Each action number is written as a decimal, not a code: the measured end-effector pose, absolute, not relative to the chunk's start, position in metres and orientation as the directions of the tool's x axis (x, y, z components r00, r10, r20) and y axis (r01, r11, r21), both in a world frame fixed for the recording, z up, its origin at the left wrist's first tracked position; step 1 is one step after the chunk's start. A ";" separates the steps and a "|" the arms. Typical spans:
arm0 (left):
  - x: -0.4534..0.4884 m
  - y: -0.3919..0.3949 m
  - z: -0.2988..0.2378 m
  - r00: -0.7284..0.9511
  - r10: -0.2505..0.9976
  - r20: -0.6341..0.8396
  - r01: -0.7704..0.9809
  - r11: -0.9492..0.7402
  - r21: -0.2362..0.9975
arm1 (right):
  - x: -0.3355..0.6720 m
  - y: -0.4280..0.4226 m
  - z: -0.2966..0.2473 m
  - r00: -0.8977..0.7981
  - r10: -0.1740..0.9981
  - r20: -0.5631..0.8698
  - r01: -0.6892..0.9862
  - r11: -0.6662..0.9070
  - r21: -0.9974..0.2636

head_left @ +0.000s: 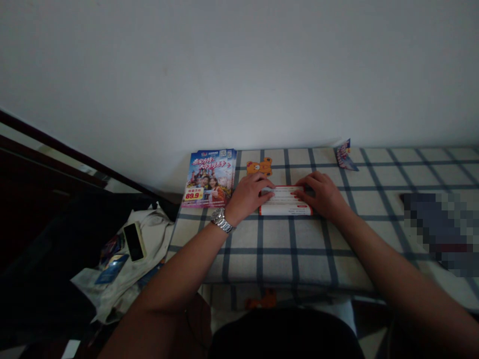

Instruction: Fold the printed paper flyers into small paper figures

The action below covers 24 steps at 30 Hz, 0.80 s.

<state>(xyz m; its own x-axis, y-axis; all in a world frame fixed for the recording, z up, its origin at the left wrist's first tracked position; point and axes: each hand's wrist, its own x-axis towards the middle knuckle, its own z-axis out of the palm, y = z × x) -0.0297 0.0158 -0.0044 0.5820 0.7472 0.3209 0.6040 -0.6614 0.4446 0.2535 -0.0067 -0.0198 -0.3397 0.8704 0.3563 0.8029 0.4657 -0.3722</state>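
A white leaflet (284, 203) with red edges and printed lines lies on the checked tablecloth in front of me; it looks folded. My left hand (247, 195), with a metal watch on its wrist, grips the leaflet's left end, thumb on the near side and fingers at the far edge. At the opposite end, my right hand (325, 193) pinches the leaflet in the same way. To the left is a stack of colourful flyers (207, 179) printed with a large 89.9.
The checked tablecloth (277, 249) carries a printed bear (258, 167). By the wall stands a small folded paper (346, 157). A pixelated dark object (437, 224) lies at right. Lower left, a phone (133, 241) rests on a white bag (155, 234).
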 end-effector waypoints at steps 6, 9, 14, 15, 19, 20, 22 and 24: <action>-0.030 0.015 -0.003 0.590 0.742 0.318 0.606 -0.668 0.432 | 0.254 -0.006 -0.021 -0.341 0.875 0.345 0.807 0.461 -0.370; -0.029 0.016 -0.002 0.592 0.745 0.306 0.611 -0.663 0.432 | 0.253 -0.007 -0.021 -0.337 0.875 0.347 0.808 0.458 -0.371; -0.028 0.018 -0.002 0.580 0.765 0.281 0.615 -0.637 0.465 | 0.252 -0.007 -0.021 -0.330 0.879 0.345 0.811 0.451 -0.372; -0.028 0.019 -0.002 0.577 0.768 0.277 0.617 -0.632 0.468 | 0.252 -0.006 -0.021 -0.334 0.878 0.343 0.811 0.453 -0.371; -0.028 0.021 0.000 0.615 0.735 0.286 0.603 -0.672 0.430 | 0.253 -0.005 -0.023 -0.343 0.875 0.342 0.810 0.460 -0.365; -0.028 0.021 0.002 0.635 0.716 0.290 0.594 -0.692 0.409 | 0.253 -0.005 -0.023 -0.345 0.874 0.343 0.809 0.462 -0.364; -0.027 0.022 0.004 0.675 0.679 0.289 0.575 -0.729 0.370 | 0.253 -0.005 -0.023 -0.352 0.871 0.342 0.806 0.468 -0.363; -0.025 0.022 0.007 0.713 0.643 0.280 0.552 -0.760 0.342 | 0.253 -0.005 -0.022 -0.355 0.869 0.344 0.804 0.472 -0.362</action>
